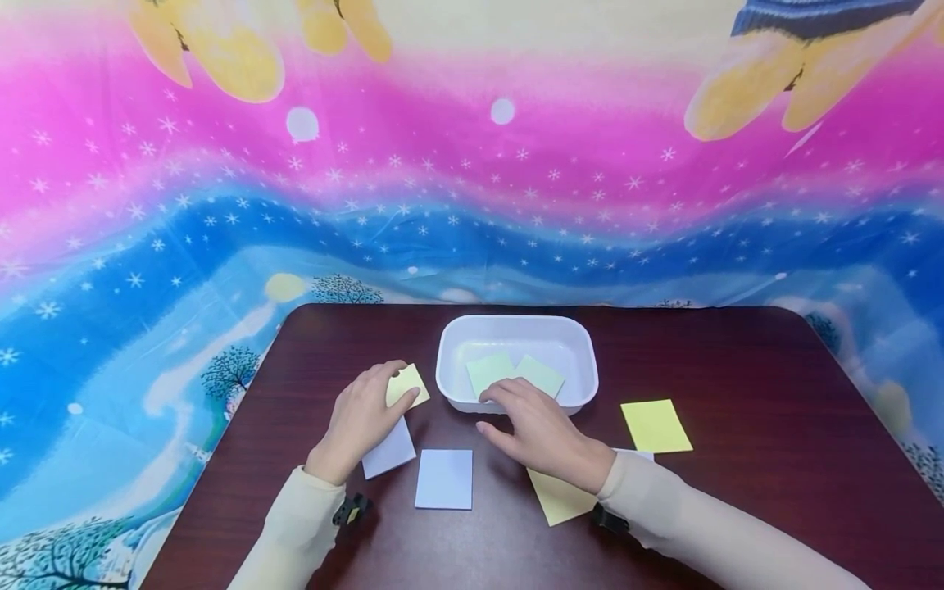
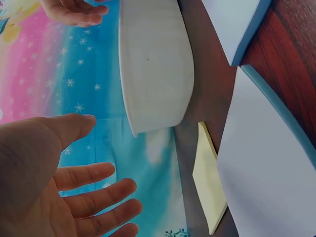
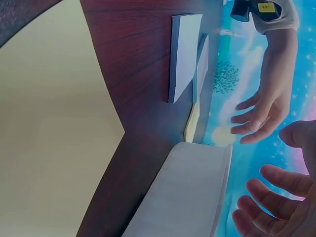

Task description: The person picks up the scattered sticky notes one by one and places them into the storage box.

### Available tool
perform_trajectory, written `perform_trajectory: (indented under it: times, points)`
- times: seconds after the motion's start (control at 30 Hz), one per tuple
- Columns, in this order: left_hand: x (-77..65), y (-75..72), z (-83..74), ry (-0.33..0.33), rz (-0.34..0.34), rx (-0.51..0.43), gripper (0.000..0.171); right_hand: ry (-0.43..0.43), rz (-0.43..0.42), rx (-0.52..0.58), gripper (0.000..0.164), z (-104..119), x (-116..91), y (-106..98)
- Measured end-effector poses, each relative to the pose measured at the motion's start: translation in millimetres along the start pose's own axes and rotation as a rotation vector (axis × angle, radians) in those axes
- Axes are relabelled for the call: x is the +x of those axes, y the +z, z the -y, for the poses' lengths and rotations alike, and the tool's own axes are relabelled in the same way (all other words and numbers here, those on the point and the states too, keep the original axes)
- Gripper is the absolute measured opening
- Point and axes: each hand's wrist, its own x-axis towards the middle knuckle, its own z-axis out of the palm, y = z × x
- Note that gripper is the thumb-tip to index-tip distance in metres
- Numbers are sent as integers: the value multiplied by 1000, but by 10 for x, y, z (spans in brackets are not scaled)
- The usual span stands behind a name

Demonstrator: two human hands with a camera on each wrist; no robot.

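Observation:
My left hand (image 1: 361, 418), fingers spread and holding nothing, hovers over a small pale yellow sticky-note pad (image 1: 413, 385) left of the white plastic tub (image 1: 442, 365). In the left wrist view that pad (image 2: 210, 180) lies on the table, apart from the fingers. Beneath the same hand is a lavender pad (image 1: 391, 452), partly covered. My right hand (image 1: 542, 430) is at the tub's front rim, fingers relaxed and nothing between them. Two light green pads (image 1: 487, 373) lie inside the tub, one partly hidden by the right hand.
Another lavender pad (image 1: 444, 479) lies front centre. Below the right forearm, a larger yellow pad (image 1: 560, 498) and a whitish pad (image 1: 643, 455) are partly hidden. A bright yellow pad (image 1: 656, 426) lies to the right. The dark table (image 1: 752, 492) meets a patterned cloth (image 1: 472, 188) behind.

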Motion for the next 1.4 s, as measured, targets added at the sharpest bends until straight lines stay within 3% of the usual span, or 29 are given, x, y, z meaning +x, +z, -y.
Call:
perform_trajectory:
  times: [0.93,1.4]
  points:
    - [80,145,208,-61,89,14,55,-24,47,-5,36,81,95,125]
    - [149,217,291,-43,134,37,63,-59,47,-11,36,148,129,131]
